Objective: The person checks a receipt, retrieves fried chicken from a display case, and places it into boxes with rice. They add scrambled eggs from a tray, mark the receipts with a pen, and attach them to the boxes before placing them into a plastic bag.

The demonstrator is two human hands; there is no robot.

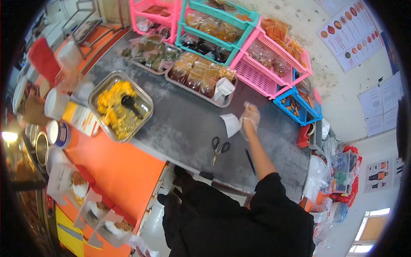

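Note:
My right hand point(250, 115), in a clear plastic glove, reaches over the dark grey table with its fingers drawn together; what they hold, if anything, is too small to tell. A curved white paper piece point(231, 125) is just left of it. Black-handled scissors point(217, 150) lie nearer my body, and a thin black pen-like object point(251, 161) lies to their right. At the bottom edge my left hand point(143, 249) shows partly, beside white, crumpled material near the food boxes; its fingers cannot be made out.
A metal tray point(147, 118) holds yellow food and a black utensil. Behind are a tray of bagged sauces point(201, 77) and stacked pink and teal baskets point(265, 77). Open food boxes point(96, 210) line the orange surface point(111, 160). A red tape dispenser point(305, 135) stands right.

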